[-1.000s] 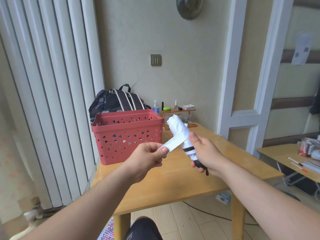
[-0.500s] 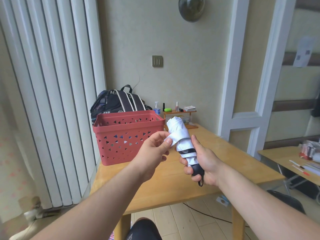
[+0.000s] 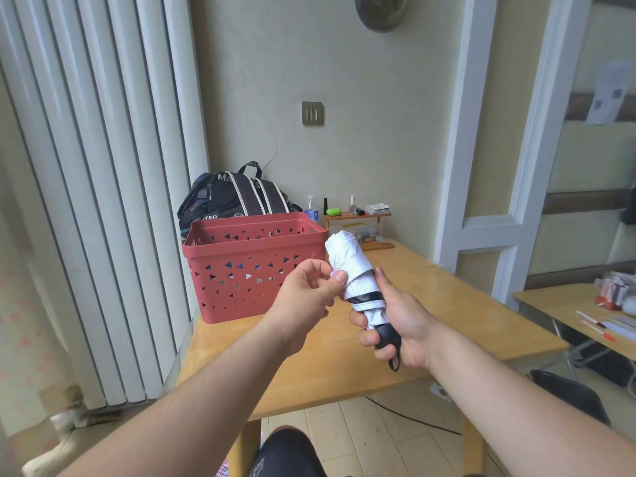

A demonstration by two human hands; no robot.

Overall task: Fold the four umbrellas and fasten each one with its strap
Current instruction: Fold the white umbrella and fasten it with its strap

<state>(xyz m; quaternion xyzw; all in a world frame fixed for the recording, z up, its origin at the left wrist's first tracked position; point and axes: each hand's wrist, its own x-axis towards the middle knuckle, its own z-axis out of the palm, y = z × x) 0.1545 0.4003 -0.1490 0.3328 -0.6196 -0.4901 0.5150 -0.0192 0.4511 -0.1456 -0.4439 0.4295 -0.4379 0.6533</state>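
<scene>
1. The wooden tabletop (image 3: 430,304) fills the centre of the frame.
2. A red basket (image 3: 254,270) with triangle holes stands at its left end.
3. Behind the basket a black backpack (image 3: 234,197) shows partial white lettering, "MA" and "ITED".
4. A folded white umbrella (image 3: 354,270) tilts up at centre frame, above the tabletop.
5. The right hand (image 3: 402,321) wraps its grip round the umbrella's black handle (image 3: 385,335).
6. The left hand (image 3: 303,297) pinches the strap (image 3: 347,271) against the canopy.
</scene>
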